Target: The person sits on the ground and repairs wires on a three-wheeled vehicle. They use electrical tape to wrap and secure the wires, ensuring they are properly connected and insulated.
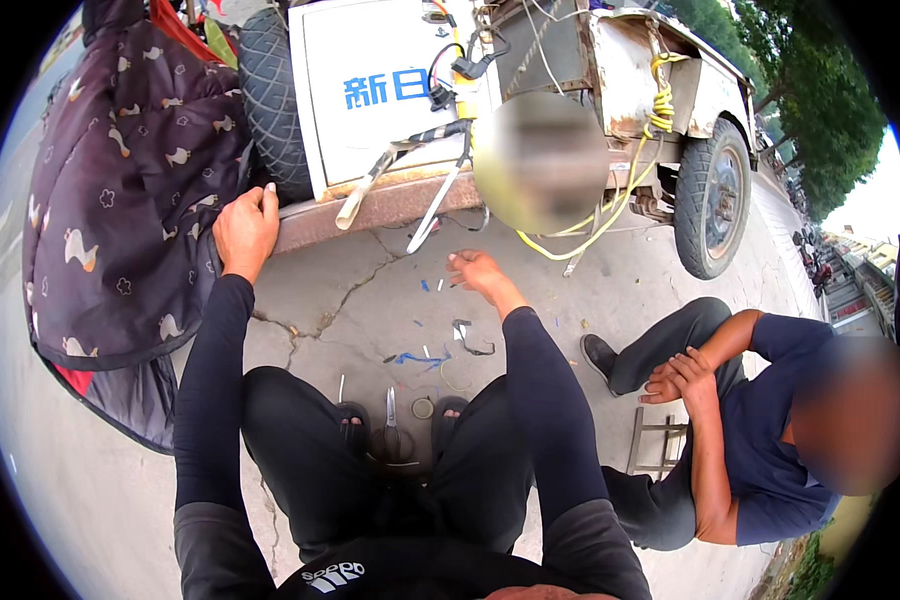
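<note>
Black-sleeved, the left hand (pixel 246 228) rests upper left, grip flat and unclenched on the vehicle's rusty edge (pixel 390 205); the right hand (pixel 473 270), centre frame, hangs loosely curled, holding nothing, above wire scraps (pixel 425 352) on cracked pavement (pixel 360 290).

At the far centre-left, straight ahead of you, a white rectangular panel (pixel 370 90) with rounded corners stands upright on the back of the three-wheeled cart (pixel 630 80), bearing a label of two blue characters (pixel 386 89) across its middle; no packages or screens show.
</note>
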Demonstrator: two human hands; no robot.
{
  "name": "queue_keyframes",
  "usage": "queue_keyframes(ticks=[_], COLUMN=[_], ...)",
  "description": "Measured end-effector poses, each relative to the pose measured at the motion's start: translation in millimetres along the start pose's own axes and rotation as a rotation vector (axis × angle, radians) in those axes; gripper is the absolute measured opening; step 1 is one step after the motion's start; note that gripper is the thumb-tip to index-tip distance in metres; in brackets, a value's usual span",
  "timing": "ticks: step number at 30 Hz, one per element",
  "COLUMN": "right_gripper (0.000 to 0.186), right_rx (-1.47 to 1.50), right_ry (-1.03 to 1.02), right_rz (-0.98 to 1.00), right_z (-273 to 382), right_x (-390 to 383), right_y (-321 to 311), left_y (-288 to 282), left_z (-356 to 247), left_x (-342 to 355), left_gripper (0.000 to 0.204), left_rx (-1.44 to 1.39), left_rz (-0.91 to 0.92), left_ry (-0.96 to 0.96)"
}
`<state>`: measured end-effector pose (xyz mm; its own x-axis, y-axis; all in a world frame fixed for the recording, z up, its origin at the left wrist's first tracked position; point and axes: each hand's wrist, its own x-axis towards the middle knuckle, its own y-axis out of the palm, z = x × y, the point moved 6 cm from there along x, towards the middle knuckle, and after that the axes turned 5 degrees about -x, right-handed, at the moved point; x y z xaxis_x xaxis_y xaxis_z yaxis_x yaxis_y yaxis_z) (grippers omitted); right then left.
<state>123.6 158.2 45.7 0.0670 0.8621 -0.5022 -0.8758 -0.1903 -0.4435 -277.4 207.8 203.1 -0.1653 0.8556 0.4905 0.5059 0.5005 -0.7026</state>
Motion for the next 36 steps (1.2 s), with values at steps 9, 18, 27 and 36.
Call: queue_keyframes(ticks=[9,18,27,36], right_gripper=[0.027,0.051,0.027,0.020], right_rx=[0.576,0.119,-0.273,-0.386], right_ry=[-0.094,0.023,-0.890,-0.988], right_rz=[-0.289,-0.056,-0.016,-0.638], right_z=[37.2,25.3,252.0,300.4], right_x=[70.4,17.5,-228.1,-174.3], right_y=[33.3,10.1,8.4,5.6], left_y=[-0.9,-16.3,-48.2,-46.4], left_z=[-14.1,-11.4,7.7,25.6], left_x=[-4.5,-8.2,21.0,15.6], left_gripper=[0.041,0.040,0.037,0.035], left_rx=[0.052,0.034,0.040,-0.084], left_rz=[-0.026,-0.046,-0.018,-0.038], left_ry=[-0.018,-0.007,0.016,0.063])
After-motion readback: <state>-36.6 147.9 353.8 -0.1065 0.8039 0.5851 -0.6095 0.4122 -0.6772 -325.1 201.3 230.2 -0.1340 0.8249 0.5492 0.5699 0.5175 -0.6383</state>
